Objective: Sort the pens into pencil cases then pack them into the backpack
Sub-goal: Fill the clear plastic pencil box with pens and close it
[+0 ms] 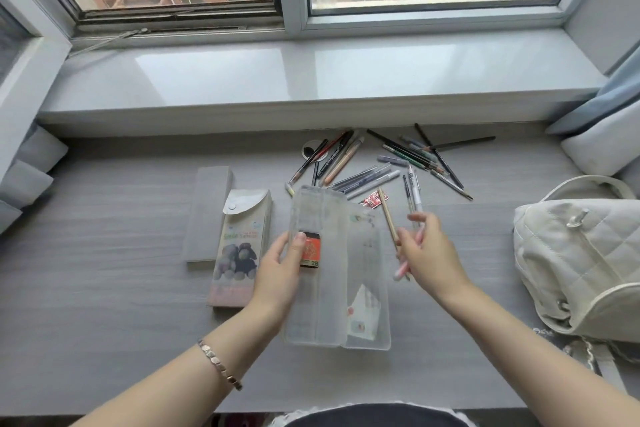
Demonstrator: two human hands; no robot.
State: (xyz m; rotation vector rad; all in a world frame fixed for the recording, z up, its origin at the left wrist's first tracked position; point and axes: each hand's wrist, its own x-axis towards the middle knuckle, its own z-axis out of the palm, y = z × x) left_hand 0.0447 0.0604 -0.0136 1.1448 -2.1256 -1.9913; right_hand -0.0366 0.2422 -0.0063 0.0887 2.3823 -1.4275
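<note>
Translucent case (318, 263) under left hand (280, 274)

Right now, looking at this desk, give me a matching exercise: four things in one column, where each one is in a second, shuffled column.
Things:
1. clear pencil case
2. white backpack
3. loose pens
4. pink pen

Places:
A. scattered below the windowsill
B. in the right hand
C. far right of the desk
D. open, steadied by the left hand

Pairs: 1-D, 2-C, 3-A, 4-B
</note>
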